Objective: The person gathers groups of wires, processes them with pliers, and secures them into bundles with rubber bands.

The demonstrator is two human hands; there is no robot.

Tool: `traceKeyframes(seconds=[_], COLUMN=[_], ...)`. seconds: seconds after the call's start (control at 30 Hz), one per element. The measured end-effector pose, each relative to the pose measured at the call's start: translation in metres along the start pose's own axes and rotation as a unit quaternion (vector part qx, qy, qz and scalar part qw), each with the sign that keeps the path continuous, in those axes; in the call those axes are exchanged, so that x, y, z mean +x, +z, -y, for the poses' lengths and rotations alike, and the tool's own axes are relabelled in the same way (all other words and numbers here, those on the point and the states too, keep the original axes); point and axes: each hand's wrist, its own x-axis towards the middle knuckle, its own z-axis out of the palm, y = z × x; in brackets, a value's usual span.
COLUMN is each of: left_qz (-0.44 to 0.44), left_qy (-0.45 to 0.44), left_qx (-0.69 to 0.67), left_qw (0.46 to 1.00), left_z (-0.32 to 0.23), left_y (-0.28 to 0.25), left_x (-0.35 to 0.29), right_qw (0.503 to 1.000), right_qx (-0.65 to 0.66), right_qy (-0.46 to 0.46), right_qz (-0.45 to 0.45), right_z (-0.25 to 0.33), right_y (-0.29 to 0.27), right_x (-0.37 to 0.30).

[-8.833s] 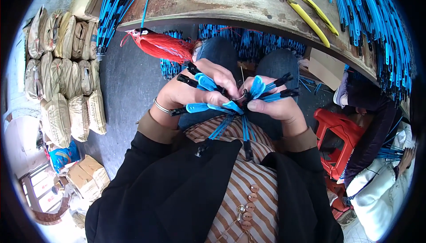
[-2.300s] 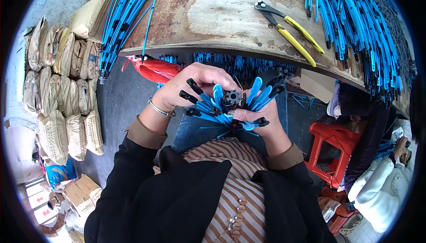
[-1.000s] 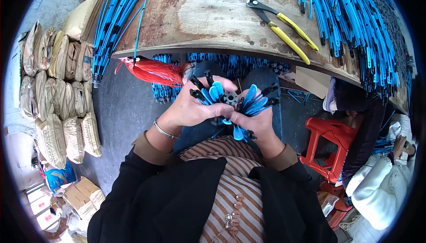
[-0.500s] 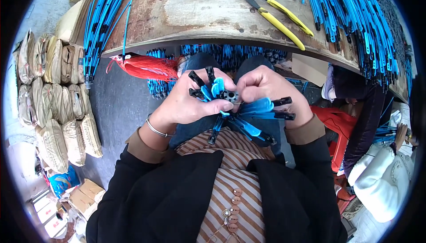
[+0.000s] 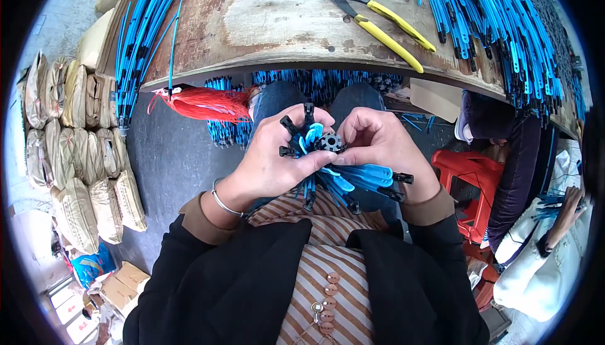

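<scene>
The right hand (image 5: 392, 146) has shifted from the blue ribs (image 5: 313, 134) to the black hub (image 5: 331, 142), its curled fingers' hold unclear; the left hand's (image 5: 271, 159) fingers clasp ribs, the hub just beside their thumb.

Desk (image 5: 271, 17) edge blocks straight out past both hands. Bare patch passable left of yellow-handled pliers (image 5: 391, 42); those slant across, handles toward near edge. Blue rods (image 5: 495, 26) crowd desk's right end, more rods (image 5: 140, 39) the left. Floor (image 5: 170, 168) gap between left hand (image 5: 271, 159) and sacks (image 5: 75, 146); red bundle (image 5: 205, 104) juts in. Right hand (image 5: 387, 143): red stool (image 5: 476, 178) outboard. Blue-black pieces (image 5: 365, 176) fill space between hands and torso.
</scene>
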Motion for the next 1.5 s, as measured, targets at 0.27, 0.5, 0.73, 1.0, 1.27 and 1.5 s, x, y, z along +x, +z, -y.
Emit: traceKeyframes(seconds=[0.27,0.5,0.73,1.0,1.27,1.5], left_qz=[0.023,0.084,0.193,0.149,0.057,0.013], left_qy=[-0.047,0.032,0.008,0.245,0.004,0.129], left_qx=[-0.071,-0.077,-0.064,0.258,0.081,0.086], left_qw=[0.996,0.993,0.979,0.923,0.995,0.988], left_z=[-0.002,0.012,0.017,-0.006,-0.020,0.011], left_y=[-0.002,-0.009,-0.033,-0.054,-0.058,-0.039], left_x=[0.002,0.011,0.014,0.026,0.000,-0.044], right_qw=[0.997,0.988,0.972,0.929,0.968,0.968], right_qx=[0.035,0.024,-0.052,-0.297,-0.223,-0.237], right_qy=[0.060,0.083,0.064,-0.050,-0.043,0.058], right_qz=[0.025,0.126,0.219,0.215,0.107,-0.063], right_z=[0.002,-0.005,-0.005,0.006,0.013,0.018], right_y=[-0.008,-0.019,-0.010,0.016,0.026,0.048], right_x=[0.009,0.030,0.048,0.039,0.028,0.023])
